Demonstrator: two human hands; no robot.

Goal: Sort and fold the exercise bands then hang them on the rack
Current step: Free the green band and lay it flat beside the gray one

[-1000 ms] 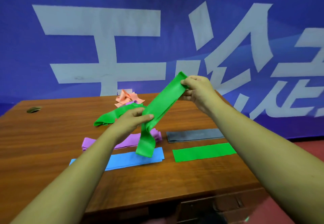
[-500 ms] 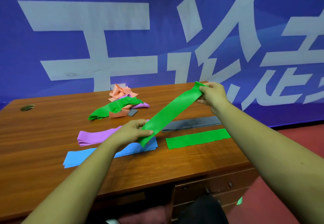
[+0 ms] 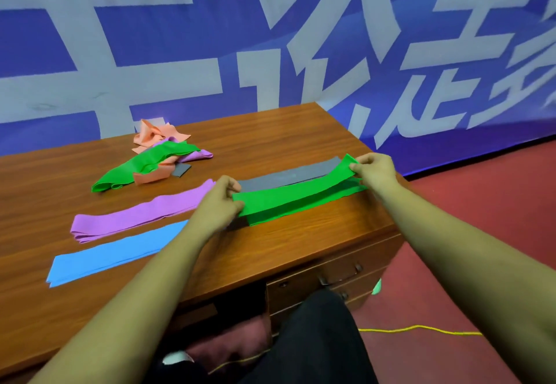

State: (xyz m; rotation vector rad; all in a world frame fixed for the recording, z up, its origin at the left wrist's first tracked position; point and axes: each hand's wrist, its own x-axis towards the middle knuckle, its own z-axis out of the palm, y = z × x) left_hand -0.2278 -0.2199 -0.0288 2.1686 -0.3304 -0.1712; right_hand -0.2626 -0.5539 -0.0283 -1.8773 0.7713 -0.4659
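Green band just beside grey band

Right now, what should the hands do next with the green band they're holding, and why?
Probably lower the held green band onto the flat green band and let go. The left hand and right hand pinch its two ends, and it hangs stretched, lined up just above that same-coloured band on the desk.

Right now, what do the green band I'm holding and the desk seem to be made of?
Green band: thin, matte, flexible sheet, likely latex or elastic fabric; it sags and ripples between its pinched ends. Desk: wood or wood-look veneer with a semi-gloss finish; grain streaks and soft sheen show, but solid or laminate is unclear.
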